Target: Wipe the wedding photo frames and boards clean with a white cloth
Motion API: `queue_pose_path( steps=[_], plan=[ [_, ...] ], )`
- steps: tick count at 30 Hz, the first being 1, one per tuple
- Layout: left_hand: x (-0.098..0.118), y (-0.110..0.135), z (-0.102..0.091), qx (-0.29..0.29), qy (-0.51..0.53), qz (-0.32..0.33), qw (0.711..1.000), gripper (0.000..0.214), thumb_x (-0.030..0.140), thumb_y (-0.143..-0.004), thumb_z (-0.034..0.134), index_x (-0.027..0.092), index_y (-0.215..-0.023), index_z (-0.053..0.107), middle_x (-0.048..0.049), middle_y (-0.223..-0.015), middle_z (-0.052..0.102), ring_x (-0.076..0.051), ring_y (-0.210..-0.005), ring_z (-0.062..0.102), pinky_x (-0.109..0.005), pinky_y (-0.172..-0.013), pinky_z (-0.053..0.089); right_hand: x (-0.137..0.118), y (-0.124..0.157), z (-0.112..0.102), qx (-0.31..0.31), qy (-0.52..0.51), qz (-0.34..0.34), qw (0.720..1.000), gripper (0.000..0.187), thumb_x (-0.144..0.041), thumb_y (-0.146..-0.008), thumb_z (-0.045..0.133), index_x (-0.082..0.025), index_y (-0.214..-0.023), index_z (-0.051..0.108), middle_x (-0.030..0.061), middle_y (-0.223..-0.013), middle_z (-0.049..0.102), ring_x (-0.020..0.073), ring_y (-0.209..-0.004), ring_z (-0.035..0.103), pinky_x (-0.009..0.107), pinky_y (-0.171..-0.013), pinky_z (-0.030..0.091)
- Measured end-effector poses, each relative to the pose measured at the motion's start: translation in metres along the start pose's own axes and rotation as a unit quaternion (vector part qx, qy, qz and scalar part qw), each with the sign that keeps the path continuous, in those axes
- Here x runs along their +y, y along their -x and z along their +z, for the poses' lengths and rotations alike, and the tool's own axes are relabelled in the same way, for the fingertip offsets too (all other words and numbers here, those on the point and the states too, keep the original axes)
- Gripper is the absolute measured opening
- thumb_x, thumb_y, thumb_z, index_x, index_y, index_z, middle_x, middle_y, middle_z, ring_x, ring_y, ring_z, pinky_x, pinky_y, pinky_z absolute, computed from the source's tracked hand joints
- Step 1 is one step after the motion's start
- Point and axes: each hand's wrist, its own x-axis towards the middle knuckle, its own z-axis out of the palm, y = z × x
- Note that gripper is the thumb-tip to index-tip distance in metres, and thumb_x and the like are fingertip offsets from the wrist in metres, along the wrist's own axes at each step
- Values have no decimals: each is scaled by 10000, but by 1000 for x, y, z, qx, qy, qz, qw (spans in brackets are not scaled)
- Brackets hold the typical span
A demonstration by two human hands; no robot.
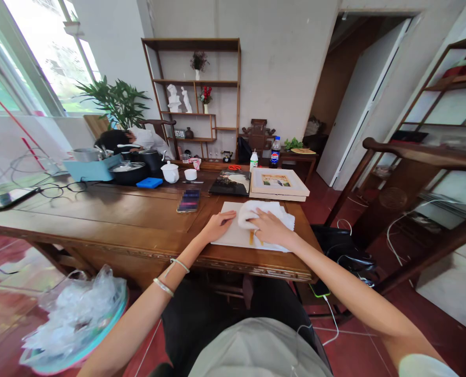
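Observation:
My left hand (219,226) lies flat with its fingers stretched out on a pale board (229,238) near the table's front edge. A folded white cloth (248,210) is bunched under my right hand (271,229), whose fingers press into it. Beneath the cloth, a white sheet with a wavy edge (288,221) covers the right part of the board. A small yellow-brown patch (252,239) shows below the cloth; what it belongs to is unclear. Just behind the board are a framed picture (276,181) and a dark picture (231,183).
A phone (188,201) lies left of the board. Farther back stand a white teapot (170,172), a blue box (150,183), dark pots (129,172), a cola bottle (275,152) and a white bottle (254,161). A person (139,139) leans down behind the pots. A chair (390,193) stands right.

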Motion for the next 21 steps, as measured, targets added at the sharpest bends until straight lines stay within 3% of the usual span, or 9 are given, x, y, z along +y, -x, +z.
queue_pose_path(
  steps=[4, 8, 12, 15, 17, 19, 21],
  plan=[
    [-2, -1, -1, 10, 8, 12, 1000, 371, 253, -819, 458, 184, -1134, 640, -46, -1253, 585, -224, -1203, 511, -392, -1086, 295, 9, -47, 8, 10, 23, 45, 999, 469, -183, -815, 419, -171, -1276, 502, 156, -1417, 371, 354, -1320, 246, 578, -976, 269],
    [-8, -3, -2, 37, 25, -5, 999, 372, 220, -832, 416, 197, -1130, 637, -28, -1176, 643, -229, -1127, 565, -381, -1020, 373, -9, -65, 14, 26, 36, 37, 998, 421, -163, -800, 435, -149, -1201, 561, 179, -1405, 375, 378, -1293, 258, 630, -976, 205],
    [-20, -5, 0, 119, 101, -52, 986, 389, 222, -835, 410, 144, -1171, 590, -78, -1227, 604, -220, -1149, 539, -364, -1022, 361, -37, -48, 15, 34, 41, -36, 998, 416, -169, -794, 459, -159, -1200, 549, 158, -1421, 358, 338, -1316, 235, 590, -1013, 188],
    [-24, -6, 1, 154, 152, -78, 973, 405, 308, -870, 399, 125, -1192, 562, -115, -1258, 575, -223, -1155, 533, -362, -1007, 375, -49, -23, 9, 36, 32, -160, 986, 403, -138, -780, 454, -128, -1168, 560, 183, -1358, 438, 324, -1296, 299, 557, -999, 249],
    [-22, -4, 2, 176, 132, -75, 973, 392, 326, -878, 398, 134, -1173, 571, -114, -1234, 587, -217, -1143, 538, -357, -1003, 377, -46, -9, 3, 26, 9, -234, 972, 377, -105, -763, 445, -132, -1110, 590, 166, -1274, 529, 308, -1248, 383, 519, -984, 291],
    [-16, 1, 2, 197, 69, -62, 976, 351, 291, -869, 417, 147, -1141, 586, -109, -1192, 604, -212, -1114, 549, -360, -992, 385, -35, -3, -3, 3, -29, -247, 969, 344, -93, -762, 434, -170, -1040, 622, 100, -1174, 613, 264, -1124, 509, 440, -957, 345],
    [-10, 10, 3, 211, 2, -65, 975, 327, 247, -851, 439, 150, -1125, 589, -117, -1140, 618, -220, -1058, 571, -381, -959, 408, -20, -8, -6, -14, -60, -202, 978, 333, -105, -774, 426, -209, -1009, 637, 40, -1090, 660, 220, -977, 586, 365, -904, 393]
  ],
)
